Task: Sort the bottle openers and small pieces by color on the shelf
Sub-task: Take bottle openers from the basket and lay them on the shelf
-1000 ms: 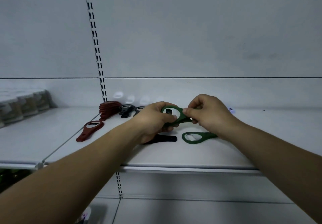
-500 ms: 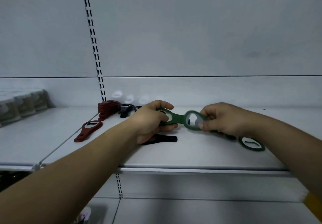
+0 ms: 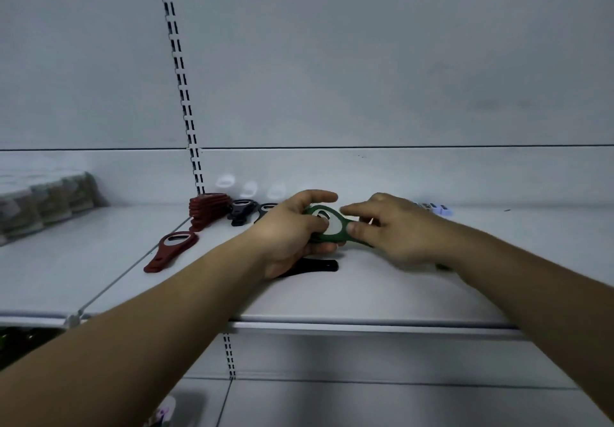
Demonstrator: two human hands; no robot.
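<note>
Both hands have closed in on each other since half a second ago: the right hand (image 3: 402,230), then out to the side carrying a green opener, is now up against the left hand (image 3: 292,230) over the middle of the white metal shelf (image 3: 365,297).

Between them are the green plastic bottle openers (image 3: 334,225), ring ends with pale metal inserts laid one on the other, held just above the shelf. The left hand has its fingers curled round this bundle from below and its thumb arched over the top, so I take it to be the holder that keeps the greens together. The right hand pinches the ring end with its thumb on the rim, its forefinger stretched out above, and a green handle runs under its other fingers. To me that looks like squaring a newly added opener onto the pile. How many greens are in the bundle I cannot tell.

A black plastic bottle opener (image 3: 315,265) lies flat under the left wrist, not yet sorted. Further back, near the slotted upright, a stack of red bottle openers (image 3: 207,210) is already built, with two black bottle openers (image 3: 242,212) just beside it, so colours seem to be grouped along the back. One single red bottle opener (image 3: 171,250) lies apart near the shelf joint. Some small pale pieces (image 3: 435,209) sit behind the right hand, too blurred to make out.
</note>
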